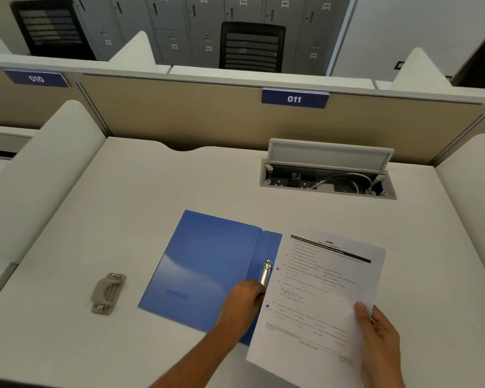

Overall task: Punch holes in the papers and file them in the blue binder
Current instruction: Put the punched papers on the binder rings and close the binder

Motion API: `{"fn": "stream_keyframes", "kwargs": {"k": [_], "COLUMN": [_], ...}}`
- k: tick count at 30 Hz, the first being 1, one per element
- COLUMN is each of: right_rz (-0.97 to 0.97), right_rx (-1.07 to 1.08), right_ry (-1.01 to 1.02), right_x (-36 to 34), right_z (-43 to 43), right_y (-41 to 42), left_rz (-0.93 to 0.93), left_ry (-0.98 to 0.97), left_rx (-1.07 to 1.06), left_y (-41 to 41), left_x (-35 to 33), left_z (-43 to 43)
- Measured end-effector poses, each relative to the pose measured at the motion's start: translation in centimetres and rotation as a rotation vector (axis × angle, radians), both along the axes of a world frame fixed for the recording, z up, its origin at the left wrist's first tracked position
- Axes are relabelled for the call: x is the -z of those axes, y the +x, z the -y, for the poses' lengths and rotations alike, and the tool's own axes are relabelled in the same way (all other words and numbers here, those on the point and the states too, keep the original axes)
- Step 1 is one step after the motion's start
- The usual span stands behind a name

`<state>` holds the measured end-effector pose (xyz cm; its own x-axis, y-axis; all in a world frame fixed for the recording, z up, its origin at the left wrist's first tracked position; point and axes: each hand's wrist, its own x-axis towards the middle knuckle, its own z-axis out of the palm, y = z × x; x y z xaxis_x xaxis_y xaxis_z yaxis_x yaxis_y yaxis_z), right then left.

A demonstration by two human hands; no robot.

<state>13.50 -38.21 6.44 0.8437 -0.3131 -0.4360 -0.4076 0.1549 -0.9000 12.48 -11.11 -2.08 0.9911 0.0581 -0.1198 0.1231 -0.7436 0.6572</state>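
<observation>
A grey hole punch is seen well left of the left hand, by which the ring clip of the open blue binder is gripped; just right, the papers are pinched by the right hand

The blue binder, open near the desk's front edge, has a smooth, glossy plastic cover that mirrors the light. Its ring mechanism is bright polished metal. The papers are thin, matt white printed sheets. The hole punch, toward the front left corner, has a dull beige plastic-looking body with metal ends. The desk top is smooth, matt white.
</observation>
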Motion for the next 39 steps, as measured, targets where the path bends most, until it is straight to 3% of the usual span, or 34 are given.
{"fn": "stream_keyframes", "kwargs": {"k": [10, 29, 39], "right_rz": [-0.027, -0.071, -0.06], "right_rx": [-0.031, -0.177, -0.19], "right_ry": [-0.081, -0.119, -0.13], "right_x": [0.7, 1.2, 1.7], "right_z": [4.0, 4.7, 4.8], "right_y": [-2.1, -1.3, -1.0], "left_rz": [-0.055, 0.0, -0.004], "left_ry": [-0.298, 0.024, 0.071], "left_rx": [-0.128, 0.128, 0.212], "left_y": [-3.3, -4.7, -3.9], "left_x": [1.0, 2.5, 2.3], "left_z": [3.1, 3.2, 3.0]}}
